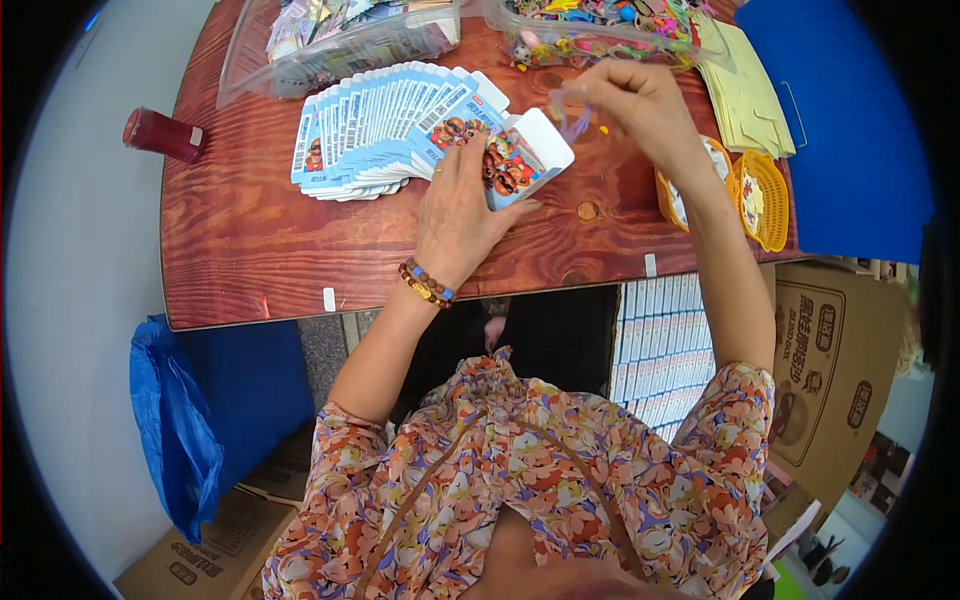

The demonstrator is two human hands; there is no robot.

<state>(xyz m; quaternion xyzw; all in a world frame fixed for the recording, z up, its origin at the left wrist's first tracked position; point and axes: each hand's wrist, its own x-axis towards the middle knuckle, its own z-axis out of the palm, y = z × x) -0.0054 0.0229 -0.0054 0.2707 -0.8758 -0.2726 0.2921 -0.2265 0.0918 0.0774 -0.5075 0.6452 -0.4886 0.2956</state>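
Observation:
My left hand (460, 215) grips a small light-blue cardboard box (512, 170) printed with cartoon figures, fingers across its face and thumb along its lower edge. The box's white end flap (546, 138) stands open toward the right. Beneath and left of it, a fanned stack of matching flattened boxes (365, 125) spreads over the table. Just right of the flap, my right hand (640, 108) is closed in a pinch on a small translucent purple piece (573, 122). Motion blurs that piece, so its kind cannot be made out.
At the table's far side stand a clear bin (250, 75) of shiny packets and another bin (600, 38) of small colourful toys. Yellow baskets (768, 225) sit at right, below yellow paper sheets (745, 95). A dark red cylinder (165, 136) lies at the left edge. Cartons (835, 350) flank me.

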